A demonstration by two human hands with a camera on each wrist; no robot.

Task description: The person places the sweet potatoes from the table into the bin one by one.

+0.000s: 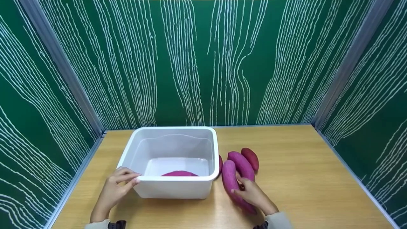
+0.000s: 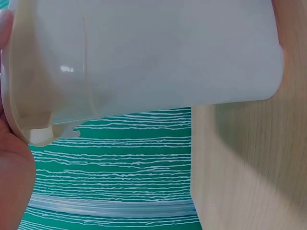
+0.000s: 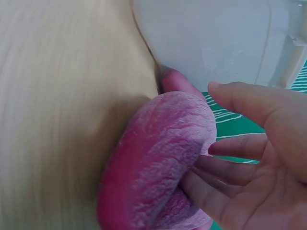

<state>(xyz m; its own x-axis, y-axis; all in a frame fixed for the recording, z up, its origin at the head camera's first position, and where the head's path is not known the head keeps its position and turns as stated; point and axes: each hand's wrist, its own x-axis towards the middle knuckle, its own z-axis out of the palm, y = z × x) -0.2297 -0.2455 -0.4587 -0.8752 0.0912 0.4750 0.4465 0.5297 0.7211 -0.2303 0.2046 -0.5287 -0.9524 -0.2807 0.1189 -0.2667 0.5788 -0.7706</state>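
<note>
My left hand (image 1: 115, 189) pinches the front-left corner of the white plastic tub (image 1: 175, 188), thumb outside the rim. In the left wrist view, the outer wall of the tub (image 2: 172, 52) fills most of the picture. To the right of the tub, a long pink-purple vegetable like a sweet potato (image 1: 229, 178) lies on the table. My right hand (image 1: 252, 194) reaches over its right side, fingers at the gap beside a second pink one (image 1: 242, 164). In the right wrist view the thumb stands off the near vegetable (image 3: 158, 153), and the fingertips meet its side.
A darker red vegetable (image 1: 250, 158) lies behind the pink pair, and another (image 1: 220, 163) shows partly behind the tub's right wall. Inside the tub is a pink one (image 1: 179, 173). Green panels with white lines (image 1: 203, 63) enclose the wooden table (image 1: 295, 178) at back and sides.
</note>
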